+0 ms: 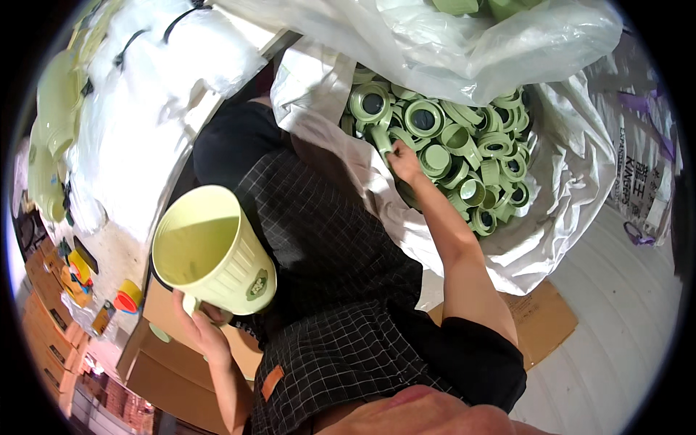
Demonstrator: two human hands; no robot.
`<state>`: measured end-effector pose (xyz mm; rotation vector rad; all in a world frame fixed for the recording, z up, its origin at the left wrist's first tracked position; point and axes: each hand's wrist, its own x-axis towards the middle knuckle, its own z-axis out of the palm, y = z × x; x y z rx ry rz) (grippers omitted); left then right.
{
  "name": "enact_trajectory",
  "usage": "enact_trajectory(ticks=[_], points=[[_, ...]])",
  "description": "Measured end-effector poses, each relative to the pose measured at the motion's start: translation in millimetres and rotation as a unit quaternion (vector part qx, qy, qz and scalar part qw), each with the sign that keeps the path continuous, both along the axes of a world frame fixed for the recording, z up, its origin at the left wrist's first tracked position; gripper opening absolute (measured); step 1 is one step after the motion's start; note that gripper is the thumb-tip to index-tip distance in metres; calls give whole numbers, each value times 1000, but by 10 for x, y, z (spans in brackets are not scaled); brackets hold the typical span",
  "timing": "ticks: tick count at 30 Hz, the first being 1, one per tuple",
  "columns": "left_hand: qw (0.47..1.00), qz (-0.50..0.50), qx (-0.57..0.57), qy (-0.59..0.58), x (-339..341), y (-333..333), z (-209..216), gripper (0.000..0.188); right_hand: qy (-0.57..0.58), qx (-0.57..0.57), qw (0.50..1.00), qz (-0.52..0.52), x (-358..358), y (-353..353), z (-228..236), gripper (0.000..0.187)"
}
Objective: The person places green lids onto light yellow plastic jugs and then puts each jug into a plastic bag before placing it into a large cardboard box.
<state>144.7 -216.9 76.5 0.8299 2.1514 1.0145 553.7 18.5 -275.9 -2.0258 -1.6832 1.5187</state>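
Note:
My left hand (206,332) is closed on the handle of a pale green plastic pitcher (254,250), which is tilted so that its open mouth shows. The pitcher has ribbed sides and a small dark green oval label. Over at the large white sack, my right hand (406,162) reaches in among many green plastic lids (435,158). Its fingers are closed round the tab of one green lid (382,139) at the sack's left side. Several of the other lids have dark round discs in them.
A clear plastic bag (464,54) with green pieces hangs over the sack's far side. On the left, a table (123,257) bears white plastic bags (145,123) and a yellow and red tape roll (128,296). Below it stands an open cardboard box (170,370).

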Motion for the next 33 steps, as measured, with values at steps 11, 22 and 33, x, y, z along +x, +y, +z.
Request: enact_trajectory(ticks=[11,22,33], points=[[976,-137,132,-110,104,194,45,54,354,385,828,202,-1654,339,3509,64],[955,-143,186,-184,-4,-43,24,43,321,430,689,486,-2073,-169,3782,64],[983,-127,133,-3,301,-148,137,58,166,358,780,486,-2219,-353,4215,55]])
